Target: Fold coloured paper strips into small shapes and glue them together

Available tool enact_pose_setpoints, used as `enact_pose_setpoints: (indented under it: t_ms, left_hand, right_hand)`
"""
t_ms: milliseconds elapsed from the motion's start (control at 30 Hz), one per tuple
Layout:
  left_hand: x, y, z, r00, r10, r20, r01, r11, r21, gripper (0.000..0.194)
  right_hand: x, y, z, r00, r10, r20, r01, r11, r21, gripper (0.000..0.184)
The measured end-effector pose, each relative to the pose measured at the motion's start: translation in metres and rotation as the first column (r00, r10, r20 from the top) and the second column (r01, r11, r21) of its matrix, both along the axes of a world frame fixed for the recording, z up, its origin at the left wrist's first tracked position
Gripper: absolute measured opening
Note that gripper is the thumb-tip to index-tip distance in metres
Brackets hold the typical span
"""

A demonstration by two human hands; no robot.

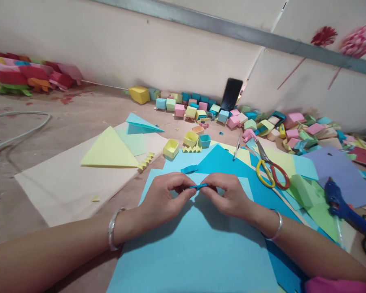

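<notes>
Two hands grasp one narrow blue paper piece (199, 186) at the center, above a light blue sheet (195, 252). The left hand (171, 195) pinches its left end between thumb and fingers; the right hand (228, 193) pinches its right end in the same manner. The folds, if any, are too small to read.

Progress, as judged from the layout: many closed paper blocks (179, 110) stand formed along the far side. Open yellow boxes (171, 149) and a pleated yellow strip (191, 149) are shaped but lie separate. The blue piece appears unfinished, and the light blue sheet remains uncreased where visible.

Materials: matte colored paper throughout. The blocks are box-shaped with flat faces; the strip is a sharp zigzag. A yellow folded sheet (110, 150) forms a triangle at left. At right lie scissors (271, 167) with smooth yellow and red handles and metal blades, plus a blue glue gun (338, 199).
</notes>
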State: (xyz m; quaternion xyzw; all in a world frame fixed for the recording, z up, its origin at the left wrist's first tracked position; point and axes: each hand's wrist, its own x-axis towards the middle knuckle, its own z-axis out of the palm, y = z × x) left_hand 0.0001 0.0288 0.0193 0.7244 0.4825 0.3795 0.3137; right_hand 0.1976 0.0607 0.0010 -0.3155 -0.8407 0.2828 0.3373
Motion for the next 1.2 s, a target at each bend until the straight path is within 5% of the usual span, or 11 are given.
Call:
enact_pose_setpoints:
  t_ms: [233, 467, 733, 1200]
  left_hand:
    - [-0.002, 0.002, 0.006, 0.999, 0.015, -0.034, -0.017, 0.997, -0.073, 0.011]
    - [-0.002, -0.001, -0.002, 0.999, 0.01, -0.034, -0.007, 0.995, 0.096, 0.011]
    - [0.0, 0.0, -0.002, 0.997, 0.009, -0.072, -0.003, 0.996, 0.089, 0.009]
    - [0.002, 0.002, 0.0, 1.0, -0.004, -0.012, 0.005, 0.993, 0.121, 0.007]
  right_hand:
    - [0.003, 0.002, 0.002, 0.999, 0.049, -0.003, -0.049, 0.998, -0.029, 0.013]
    - [-0.003, -0.006, 0.008, 0.993, -0.044, -0.111, 0.026, 0.987, -0.16, 0.018]
    - [-0.009, -0.016, 0.009, 0.985, -0.171, -0.012, 0.17, 0.985, -0.032, 0.011]
    - [-0.01, -0.015, 0.002, 0.984, -0.176, 0.03, 0.172, 0.98, 0.097, 0.021]
